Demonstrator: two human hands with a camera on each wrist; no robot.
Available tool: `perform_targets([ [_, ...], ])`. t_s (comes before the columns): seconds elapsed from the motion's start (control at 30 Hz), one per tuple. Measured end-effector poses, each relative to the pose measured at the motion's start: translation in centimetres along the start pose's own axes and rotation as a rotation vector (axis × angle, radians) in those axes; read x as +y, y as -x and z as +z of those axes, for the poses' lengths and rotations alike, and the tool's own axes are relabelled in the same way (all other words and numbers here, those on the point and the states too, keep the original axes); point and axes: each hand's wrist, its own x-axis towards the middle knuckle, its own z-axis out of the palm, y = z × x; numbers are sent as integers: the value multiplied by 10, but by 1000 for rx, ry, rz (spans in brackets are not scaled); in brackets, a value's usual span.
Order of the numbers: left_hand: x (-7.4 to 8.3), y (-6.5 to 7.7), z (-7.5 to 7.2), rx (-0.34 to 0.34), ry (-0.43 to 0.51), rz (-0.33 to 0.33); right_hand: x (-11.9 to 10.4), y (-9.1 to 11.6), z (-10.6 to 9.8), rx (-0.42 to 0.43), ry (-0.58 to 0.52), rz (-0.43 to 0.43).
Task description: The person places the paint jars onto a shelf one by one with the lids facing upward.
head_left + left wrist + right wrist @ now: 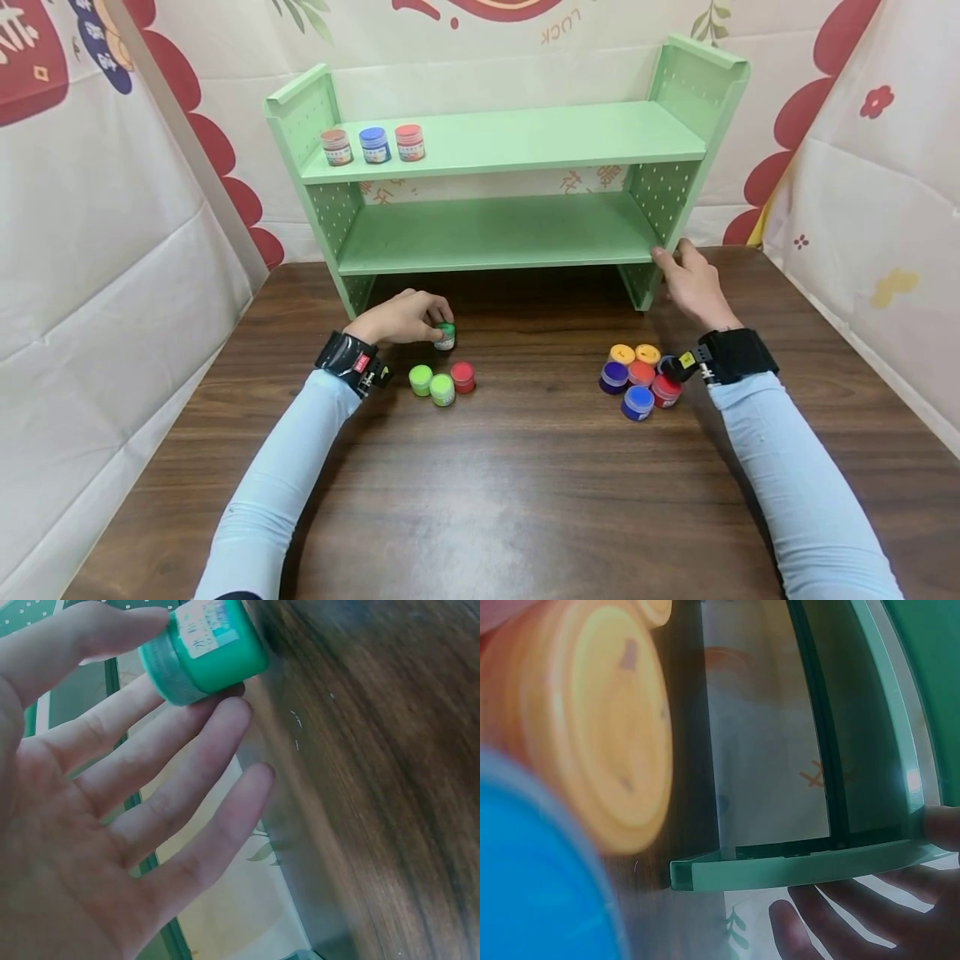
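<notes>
My left hand point(407, 317) pinches a small paint jar with a green lid point(446, 337) between thumb and fingers, low over the table. In the left wrist view the green jar point(202, 649) shows a white label, with the other fingers spread below it. Just in front of that hand stand two light-green-lidded jars point(442, 389) and a red-lidded jar point(463, 377). My right hand point(693, 286) grips the right side panel of a green two-tier shelf point(495, 233). In the right wrist view its thumb and fingers lie on either side of the panel point(802, 871).
On the upper tier's left end stand a brownish-red-lidded jar point(337, 147), a blue-lidded jar point(375, 145) and a red-lidded jar point(410, 142). Below the right wrist sits a cluster of several jars, including a purple-lidded jar point(614, 377). White printed cloth point(112, 275) encloses the table.
</notes>
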Motion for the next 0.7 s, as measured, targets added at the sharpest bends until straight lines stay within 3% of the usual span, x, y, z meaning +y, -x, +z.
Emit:
perform_targets([
  [0.3,4,0,-2,115,-11,54,0,1,1,-3,-28,-3],
  [0.57,24,9,-15,256,-25,93,1,-1,1,3,-13,-15],
  [0.7,33,14,-22,326,10,127,0,0,1,-2,-30,-14],
])
